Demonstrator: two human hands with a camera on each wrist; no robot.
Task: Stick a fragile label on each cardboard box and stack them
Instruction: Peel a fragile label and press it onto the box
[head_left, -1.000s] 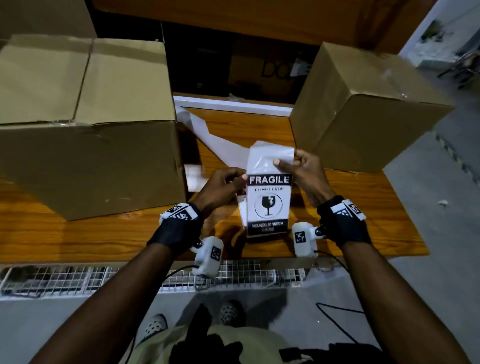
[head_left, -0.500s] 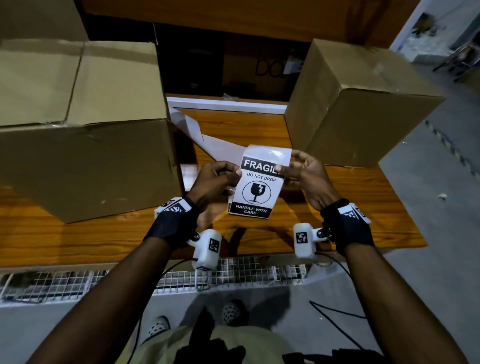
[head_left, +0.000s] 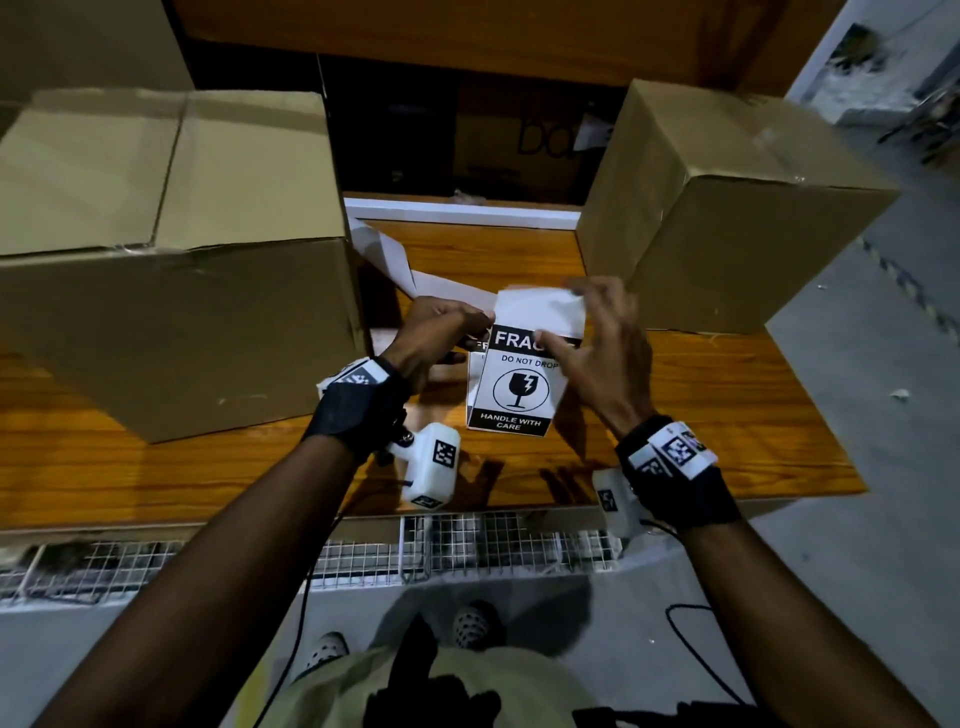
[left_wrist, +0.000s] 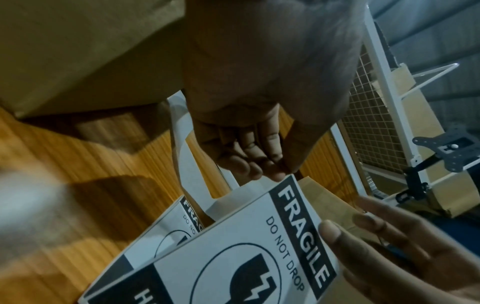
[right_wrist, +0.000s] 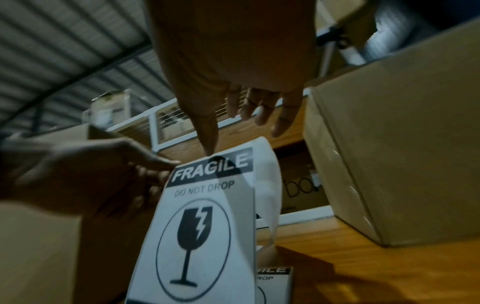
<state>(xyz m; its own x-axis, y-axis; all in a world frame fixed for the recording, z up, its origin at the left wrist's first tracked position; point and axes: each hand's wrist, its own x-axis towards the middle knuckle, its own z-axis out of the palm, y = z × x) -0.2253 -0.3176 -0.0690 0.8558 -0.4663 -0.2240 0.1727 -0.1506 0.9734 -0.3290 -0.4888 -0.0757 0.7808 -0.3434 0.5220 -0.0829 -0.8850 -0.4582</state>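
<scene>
A black-and-white fragile label is held upright over the wooden table. My left hand pinches its top left corner. My right hand has its fingers spread, and only the thumb tip touches the label's black top band. White backing paper curls away behind the top edge. A second fragile label lies on the table underneath. A large cardboard box stands to the left and a smaller one to the right.
A strip of white backing paper trails across the table toward the large box. A white rail edges the table's far side, with a dark shelf behind it. A wire-mesh rack runs below the near edge. Grey floor lies to the right.
The label has swung from tilted to upright. My right hand has let go of its pinch and spread its fingers, leaving the thumb on the label. My left hand keeps its hold.
</scene>
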